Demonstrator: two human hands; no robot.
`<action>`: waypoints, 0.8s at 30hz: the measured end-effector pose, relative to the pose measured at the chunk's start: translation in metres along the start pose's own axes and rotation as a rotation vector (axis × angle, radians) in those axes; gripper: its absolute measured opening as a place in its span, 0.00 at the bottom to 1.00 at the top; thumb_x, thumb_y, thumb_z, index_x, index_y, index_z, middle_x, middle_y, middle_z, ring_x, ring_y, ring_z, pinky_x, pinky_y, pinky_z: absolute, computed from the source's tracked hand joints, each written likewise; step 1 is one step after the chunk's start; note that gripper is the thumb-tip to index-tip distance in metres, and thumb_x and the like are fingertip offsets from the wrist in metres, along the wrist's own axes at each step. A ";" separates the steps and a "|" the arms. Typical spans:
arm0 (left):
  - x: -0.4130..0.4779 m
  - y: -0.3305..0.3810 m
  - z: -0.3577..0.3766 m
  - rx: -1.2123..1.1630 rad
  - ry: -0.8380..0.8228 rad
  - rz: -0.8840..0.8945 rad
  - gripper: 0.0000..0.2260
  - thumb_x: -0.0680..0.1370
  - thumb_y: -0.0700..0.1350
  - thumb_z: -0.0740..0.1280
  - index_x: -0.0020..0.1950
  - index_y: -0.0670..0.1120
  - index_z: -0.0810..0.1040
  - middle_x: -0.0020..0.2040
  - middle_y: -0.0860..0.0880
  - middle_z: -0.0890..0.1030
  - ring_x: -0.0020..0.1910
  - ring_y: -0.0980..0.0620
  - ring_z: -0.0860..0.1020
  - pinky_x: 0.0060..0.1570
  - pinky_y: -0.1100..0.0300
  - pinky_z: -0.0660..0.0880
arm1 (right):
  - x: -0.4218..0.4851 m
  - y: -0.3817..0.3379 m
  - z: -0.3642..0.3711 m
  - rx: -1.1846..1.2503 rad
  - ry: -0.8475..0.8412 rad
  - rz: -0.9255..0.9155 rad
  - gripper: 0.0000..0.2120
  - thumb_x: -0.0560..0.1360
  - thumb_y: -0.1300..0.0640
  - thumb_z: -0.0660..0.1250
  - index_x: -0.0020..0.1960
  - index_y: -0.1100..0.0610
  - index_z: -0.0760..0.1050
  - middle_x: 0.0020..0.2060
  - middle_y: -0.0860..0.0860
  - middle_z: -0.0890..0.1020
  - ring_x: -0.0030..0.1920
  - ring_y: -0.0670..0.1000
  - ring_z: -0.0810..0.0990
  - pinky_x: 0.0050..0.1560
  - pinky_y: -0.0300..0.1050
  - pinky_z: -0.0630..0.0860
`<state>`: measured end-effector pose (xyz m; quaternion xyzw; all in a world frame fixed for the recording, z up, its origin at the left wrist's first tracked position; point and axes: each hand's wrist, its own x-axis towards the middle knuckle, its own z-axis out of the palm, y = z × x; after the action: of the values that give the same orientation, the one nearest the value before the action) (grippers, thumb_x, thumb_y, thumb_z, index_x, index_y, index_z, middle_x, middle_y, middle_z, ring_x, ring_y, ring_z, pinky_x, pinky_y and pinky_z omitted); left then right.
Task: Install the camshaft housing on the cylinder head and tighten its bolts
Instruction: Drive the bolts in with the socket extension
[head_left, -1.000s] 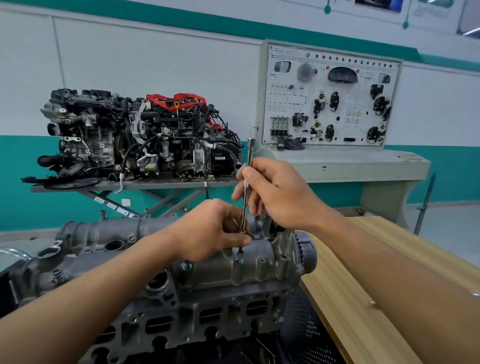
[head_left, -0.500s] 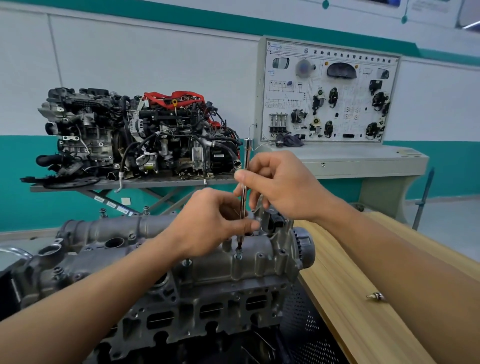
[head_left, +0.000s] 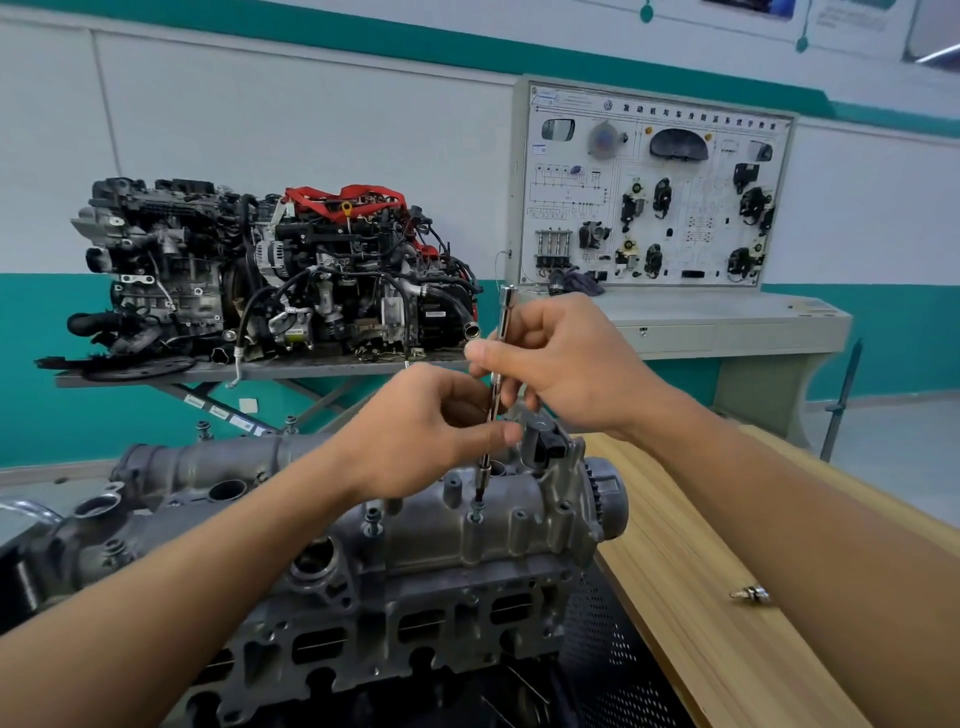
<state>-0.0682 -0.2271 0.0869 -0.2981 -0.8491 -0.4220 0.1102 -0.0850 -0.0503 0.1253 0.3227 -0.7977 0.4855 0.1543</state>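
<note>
The step in hand looked to be running a housing bolt down by finger power. The right grip (head_left: 566, 364) was clenched round the upper part of a slim chrome bit driver (head_left: 494, 396), and the left grip (head_left: 426, 431) pinched the shaft lower down to steady it. The driver stood nearly upright, its tip seated in a bolt (head_left: 476, 516) on the near edge of the camshaft housing (head_left: 457, 538).

To do this well, I would judge, the shaft should stay square to the bolt head and be spun lightly until the thread seats. A tilted bit could slip out.

The housing was grey cast metal with open round bores. It sat on top of the cylinder head (head_left: 415, 631), just left of the wooden surface (head_left: 701, 545). A second bolt (head_left: 373, 519) further left stood proud.
</note>
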 end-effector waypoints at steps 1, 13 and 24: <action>0.001 0.000 0.002 0.000 0.076 0.016 0.14 0.72 0.53 0.77 0.42 0.42 0.83 0.35 0.39 0.83 0.32 0.50 0.74 0.33 0.50 0.74 | 0.000 0.000 0.002 -0.016 0.042 -0.009 0.15 0.75 0.53 0.74 0.42 0.67 0.79 0.34 0.59 0.85 0.28 0.51 0.81 0.27 0.38 0.74; 0.002 0.006 -0.005 0.029 -0.052 0.001 0.08 0.82 0.43 0.65 0.53 0.41 0.83 0.46 0.51 0.86 0.46 0.53 0.84 0.52 0.51 0.81 | -0.001 -0.003 -0.010 0.093 -0.155 0.025 0.04 0.79 0.64 0.67 0.52 0.63 0.80 0.45 0.55 0.87 0.34 0.48 0.81 0.30 0.38 0.76; 0.005 -0.001 0.009 -0.019 0.129 0.061 0.05 0.80 0.40 0.68 0.49 0.46 0.84 0.43 0.51 0.87 0.42 0.55 0.86 0.46 0.56 0.82 | 0.000 -0.004 -0.003 0.110 -0.041 0.037 0.06 0.76 0.59 0.73 0.51 0.59 0.80 0.40 0.53 0.86 0.32 0.48 0.81 0.27 0.36 0.73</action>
<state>-0.0726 -0.2185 0.0828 -0.2970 -0.8267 -0.4449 0.1745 -0.0828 -0.0494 0.1295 0.3257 -0.7787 0.5245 0.1111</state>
